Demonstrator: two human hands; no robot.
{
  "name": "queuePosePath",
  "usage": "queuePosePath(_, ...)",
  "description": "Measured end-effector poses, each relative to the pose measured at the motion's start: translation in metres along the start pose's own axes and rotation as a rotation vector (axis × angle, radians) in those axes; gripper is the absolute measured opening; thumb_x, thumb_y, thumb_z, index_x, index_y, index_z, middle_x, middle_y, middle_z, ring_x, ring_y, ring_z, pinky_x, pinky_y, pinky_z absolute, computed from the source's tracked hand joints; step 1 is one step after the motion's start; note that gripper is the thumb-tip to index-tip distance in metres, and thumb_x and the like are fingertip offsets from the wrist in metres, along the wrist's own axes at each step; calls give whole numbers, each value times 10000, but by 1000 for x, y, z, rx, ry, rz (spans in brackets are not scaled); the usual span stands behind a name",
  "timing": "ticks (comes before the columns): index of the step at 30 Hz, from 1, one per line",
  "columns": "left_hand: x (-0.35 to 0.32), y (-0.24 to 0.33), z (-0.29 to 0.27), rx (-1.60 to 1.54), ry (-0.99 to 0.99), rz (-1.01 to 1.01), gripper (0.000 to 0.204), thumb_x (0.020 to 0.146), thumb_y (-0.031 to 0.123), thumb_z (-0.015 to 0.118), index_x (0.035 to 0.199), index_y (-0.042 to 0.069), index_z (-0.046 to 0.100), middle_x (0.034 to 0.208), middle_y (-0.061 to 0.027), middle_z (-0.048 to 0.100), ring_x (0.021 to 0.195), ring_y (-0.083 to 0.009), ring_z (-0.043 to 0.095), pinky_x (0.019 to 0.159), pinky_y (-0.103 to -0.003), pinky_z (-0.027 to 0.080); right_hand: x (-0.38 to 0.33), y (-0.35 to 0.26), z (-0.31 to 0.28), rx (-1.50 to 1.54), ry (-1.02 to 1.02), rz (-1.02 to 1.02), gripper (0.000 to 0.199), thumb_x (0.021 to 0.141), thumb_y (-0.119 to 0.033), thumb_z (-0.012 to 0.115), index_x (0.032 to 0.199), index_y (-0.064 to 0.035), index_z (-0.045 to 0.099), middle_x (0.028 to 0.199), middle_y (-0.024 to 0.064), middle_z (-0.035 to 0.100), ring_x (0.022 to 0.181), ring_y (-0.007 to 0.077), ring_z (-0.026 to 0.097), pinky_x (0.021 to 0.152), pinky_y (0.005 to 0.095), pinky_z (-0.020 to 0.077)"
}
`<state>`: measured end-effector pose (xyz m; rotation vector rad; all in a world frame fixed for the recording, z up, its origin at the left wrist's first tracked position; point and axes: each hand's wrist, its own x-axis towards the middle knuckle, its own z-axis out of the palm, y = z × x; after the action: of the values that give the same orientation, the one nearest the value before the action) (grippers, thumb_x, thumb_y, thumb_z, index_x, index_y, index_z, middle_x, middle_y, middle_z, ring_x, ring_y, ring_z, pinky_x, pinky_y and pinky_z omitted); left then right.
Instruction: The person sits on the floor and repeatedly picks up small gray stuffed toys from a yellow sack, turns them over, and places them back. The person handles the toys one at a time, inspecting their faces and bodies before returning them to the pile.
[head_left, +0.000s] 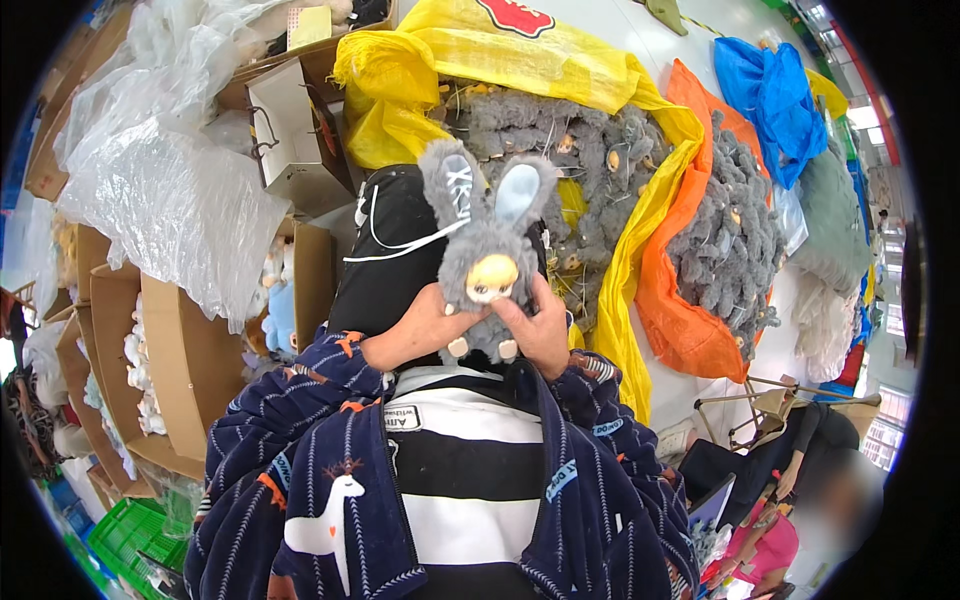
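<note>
Toy: you hold a grey plush rabbit doll with long ears and a pale moulded face (pixel 487 265) upright over your lap, face toward you.
Long axis: ears up, feet down between your hands.
Left hand (pixel 415 330): fingers closed on its lower left side.
Right hand (pixel 540 330): fingers closed on its lower right; both equally near.
Behind: yellow plastic sack (pixel 520 50) of similar grey toys.

Grey plush rabbit (pixel 487 262) lower body hidden behind both hands; co-worker (pixel 800 520) at lower right blurred.
</note>
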<state>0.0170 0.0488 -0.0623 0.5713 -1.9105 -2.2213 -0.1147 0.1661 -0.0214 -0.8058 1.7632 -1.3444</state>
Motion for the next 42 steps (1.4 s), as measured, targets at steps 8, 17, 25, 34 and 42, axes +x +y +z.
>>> queuePosePath(8,7,10,8,-495,102,-223,362,865,145,602,1188,13,509,1069,-45,586,951,-111,546,819,-257,447,-8,15,-4,-430,170,-176,134,811,-125,622,790,-9,559,686,149,517,553,287,524,523,321,427)
queuePosePath(17,24,8,5,-632,192,-169,461,849,145,617,1242,16,413,1120,-85,558,990,-153,557,851,-293,458,-10,-3,-17,249,273,144,177,873,-134,554,1007,-18,547,624,-11,514,483,51,446,448,178,337)
queuePosePath(25,25,10,5,-835,150,-167,444,859,149,597,1240,22,410,1136,-80,553,1032,-168,543,897,-312,435,-11,10,-2,481,158,373,128,837,-143,585,940,-89,531,634,12,498,475,75,442,449,225,370)
queuePosePath(34,26,13,-1,-943,-3,-165,427,847,142,600,1227,32,438,1139,-66,553,1024,-153,547,895,-307,438,-13,-2,0,704,86,434,83,834,-130,552,854,-81,489,608,-5,443,452,71,389,398,234,328)
queuePosePath(42,23,17,4,-672,38,-153,400,813,104,635,1174,6,494,1086,-61,581,978,-140,560,856,-290,451,-17,3,-1,581,160,406,87,812,-104,597,852,-53,539,604,-15,455,488,74,433,427,231,369)
